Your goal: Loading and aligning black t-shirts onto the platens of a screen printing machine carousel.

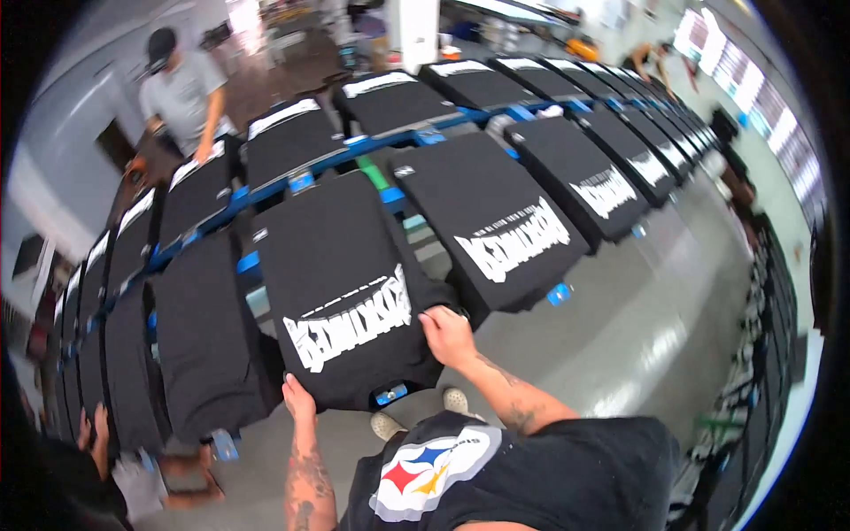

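Note:
A black T-shirt with a white print (332,265) lies over a flat printing board in front of me, its collar end away from me. My left hand (300,399) pinches the shirt's edge at its near left corner. On the right side, my right hand (450,335) grips the bunched cloth, thumb on top. A blue metal bracket (391,394) shows under the shirt's near edge. To the right lies another black shirt with the same white print (491,219); to the left is a plain black shirt (202,332), no print visible on it.
Two rows of shirt-covered boards flank a long blue rail (332,156). Across it a co-worker (182,93) touches a shirt. At the lower left are another person's hands (94,425); a further person (651,63) bends at the far right end. More dark boards (764,365) line the right side.

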`<state>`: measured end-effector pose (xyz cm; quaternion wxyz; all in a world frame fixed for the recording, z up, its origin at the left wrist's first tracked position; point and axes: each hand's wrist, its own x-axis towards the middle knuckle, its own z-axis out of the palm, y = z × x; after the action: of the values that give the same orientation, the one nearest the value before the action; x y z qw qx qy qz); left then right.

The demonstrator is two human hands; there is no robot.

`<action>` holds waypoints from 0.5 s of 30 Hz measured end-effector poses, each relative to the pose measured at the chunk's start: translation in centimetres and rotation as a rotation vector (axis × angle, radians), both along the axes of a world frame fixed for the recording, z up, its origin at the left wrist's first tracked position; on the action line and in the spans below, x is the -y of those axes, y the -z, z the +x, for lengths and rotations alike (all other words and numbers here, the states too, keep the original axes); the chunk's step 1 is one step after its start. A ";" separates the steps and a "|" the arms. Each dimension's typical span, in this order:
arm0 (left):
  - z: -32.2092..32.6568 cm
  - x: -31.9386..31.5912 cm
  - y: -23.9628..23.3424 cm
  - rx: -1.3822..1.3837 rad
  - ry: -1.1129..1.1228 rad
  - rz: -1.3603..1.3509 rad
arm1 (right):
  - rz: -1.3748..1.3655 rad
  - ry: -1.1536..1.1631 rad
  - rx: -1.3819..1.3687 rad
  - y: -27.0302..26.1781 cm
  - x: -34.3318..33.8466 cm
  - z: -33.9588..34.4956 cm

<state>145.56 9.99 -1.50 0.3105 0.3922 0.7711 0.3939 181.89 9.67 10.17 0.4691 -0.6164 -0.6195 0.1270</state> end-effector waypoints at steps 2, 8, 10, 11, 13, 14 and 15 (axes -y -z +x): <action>0.9 -0.2 -1.7 -0.245 -0.025 -0.105 | -0.122 0.041 -0.039 0.9 -1.5 -1.8; 1.6 -1.4 -2.9 -0.473 0.085 0.062 | -0.501 -0.060 0.054 -1.0 -3.9 -1.7; 1.9 -1.0 -3.2 -0.491 0.077 0.166 | -0.440 -0.097 0.102 -2.1 -3.1 -0.8; 1.9 -0.8 -3.5 -0.497 0.079 0.157 | -0.448 -0.100 0.096 -2.3 -1.5 -1.3; 2.4 -0.4 -3.9 -0.516 0.047 0.249 | -0.370 -0.539 0.065 -3.4 3.4 -3.3; 2.3 -0.3 -4.1 -0.503 0.063 0.224 | -0.356 -0.609 0.062 -4.3 6.3 -4.2; 2.4 -0.2 -4.5 -0.519 0.073 0.201 | -0.341 -0.681 0.060 -5.3 8.5 -4.6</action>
<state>148.00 10.18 3.04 0.0759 0.5365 0.7671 0.3434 177.27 1.16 15.45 0.2726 -0.4478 -0.7723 0.3589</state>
